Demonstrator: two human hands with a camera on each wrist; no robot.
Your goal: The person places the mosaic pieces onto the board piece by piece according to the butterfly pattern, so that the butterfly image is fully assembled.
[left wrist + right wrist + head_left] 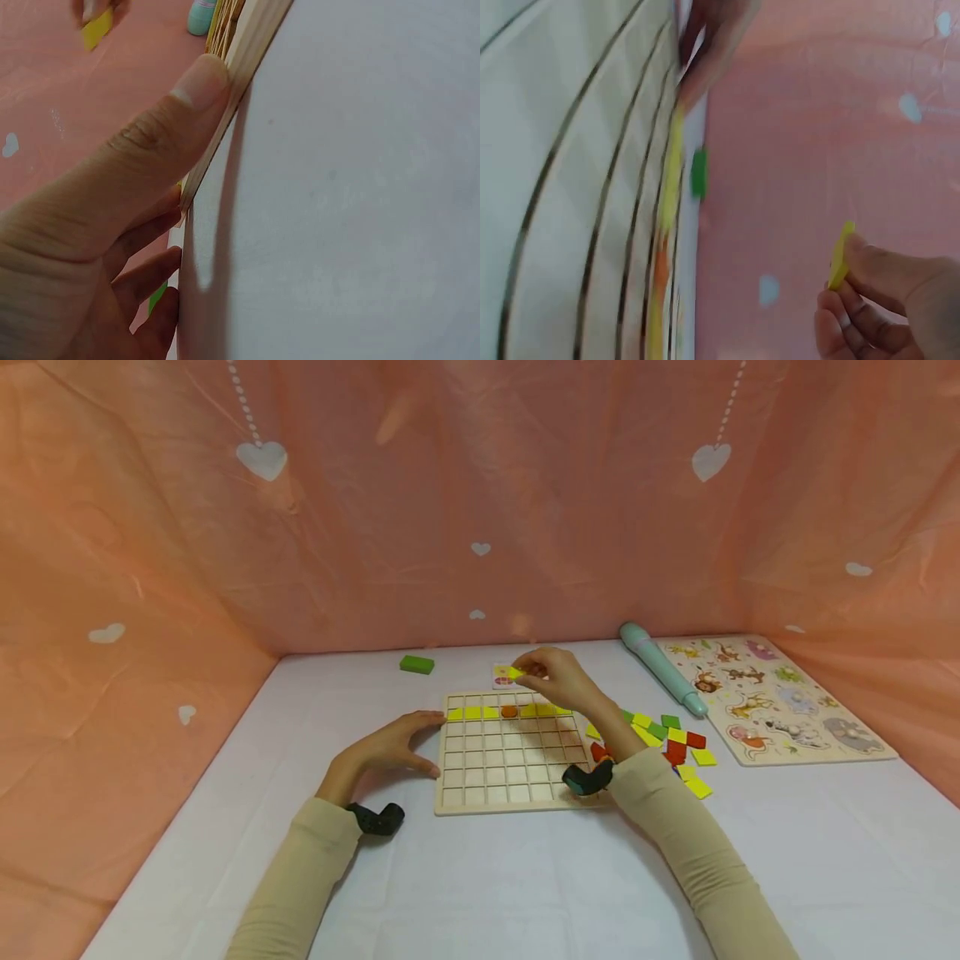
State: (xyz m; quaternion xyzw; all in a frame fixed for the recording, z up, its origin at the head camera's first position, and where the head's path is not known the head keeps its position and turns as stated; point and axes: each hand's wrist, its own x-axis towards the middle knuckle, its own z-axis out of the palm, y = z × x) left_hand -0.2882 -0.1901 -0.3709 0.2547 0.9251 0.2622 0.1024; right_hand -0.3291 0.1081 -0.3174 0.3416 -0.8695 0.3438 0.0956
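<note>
My right hand [558,678] is raised over the far edge of a wooden grid board [513,760]. Thumb and fingers pinch a yellow square tile [841,256], seen nearly edge-on in the right wrist view. Along the board's far row lie several yellow tiles [472,713] and one orange piece [509,712]. At the board's left side rests my left hand [397,743], fingers spread and relaxed. Its thumb [199,90] touches the wooden edge in the left wrist view. A small printed card [501,677] lies behind the board, partly hidden by the right hand.
Loose yellow, green and red tiles [677,735] lie right of the board, partly beneath the right forearm. Farther right are a mint-coloured microphone-like stick [660,668] and an animal puzzle board [795,702]. A green block [417,664] sits at the back left, before a pink curtain [480,502].
</note>
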